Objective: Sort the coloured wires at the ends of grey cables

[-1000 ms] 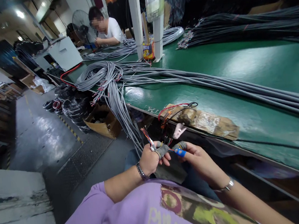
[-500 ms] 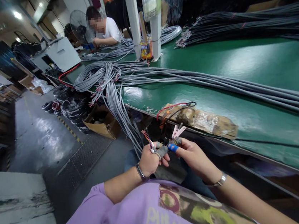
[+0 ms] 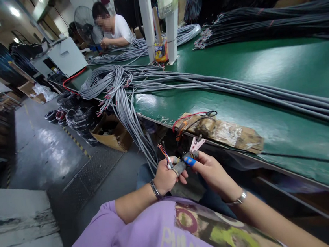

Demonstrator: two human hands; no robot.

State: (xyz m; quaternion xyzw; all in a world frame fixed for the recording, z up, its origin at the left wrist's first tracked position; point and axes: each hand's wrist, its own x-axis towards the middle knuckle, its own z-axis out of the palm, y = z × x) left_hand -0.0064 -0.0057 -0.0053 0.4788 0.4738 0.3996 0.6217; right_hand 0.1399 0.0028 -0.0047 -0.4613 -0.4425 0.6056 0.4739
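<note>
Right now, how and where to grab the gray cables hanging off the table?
Probably low on the hanging gray cables, beyond the left hand, from the near side: strands run alongside each other there but overlap in the coil.

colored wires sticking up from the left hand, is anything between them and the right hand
Yes: grey-covered fingers of the left hand lie between the colored wires and the right hand. The pink clip shows above the right hand, not in between.

Worktop point(image 3: 270, 63), grn.: grey cables point(image 3: 237, 86) laid lengthwise; dk. cables point(image 3: 260, 29) stacked at rear; taped cardbd. point(image 3: 227, 133) set at frt. edge.
</note>
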